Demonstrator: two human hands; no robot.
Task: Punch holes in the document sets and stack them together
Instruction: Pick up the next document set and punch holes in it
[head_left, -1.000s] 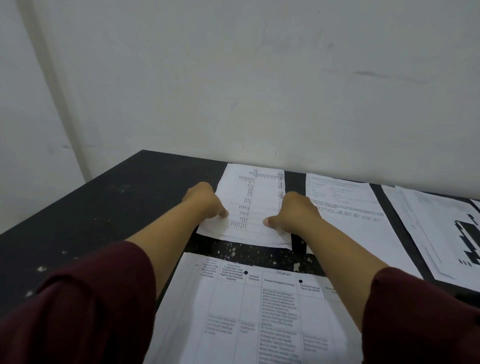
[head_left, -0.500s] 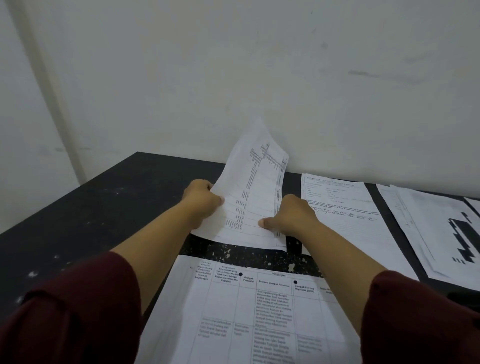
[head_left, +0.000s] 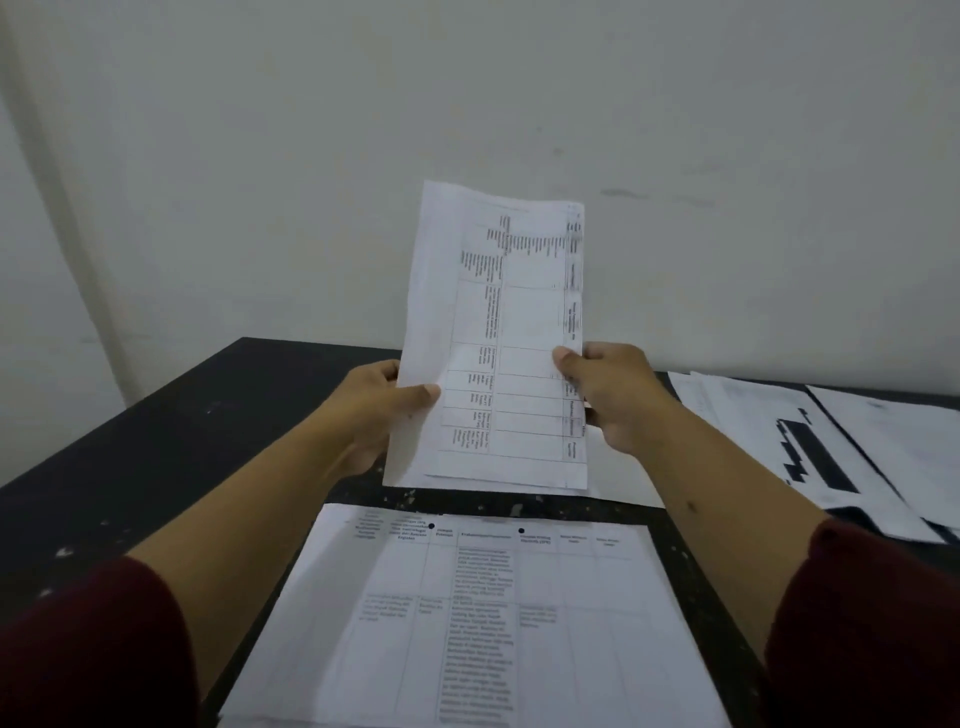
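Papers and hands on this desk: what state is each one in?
Held document set: lifted upright, gripped at both side edges.
Left hand: pinching its left edge.
Right hand: pinching its right edge.
Near document set: flat on table, two punched holes.
Right papers: lying flat, overlapping.

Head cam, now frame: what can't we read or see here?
- Held document set: table text too small and blurred; sheet count unclear.
- Left hand, right hand: fingers hidden behind the paper.
- Near sheet: cut off by the bottom edge.
- Hole punch: not in view.
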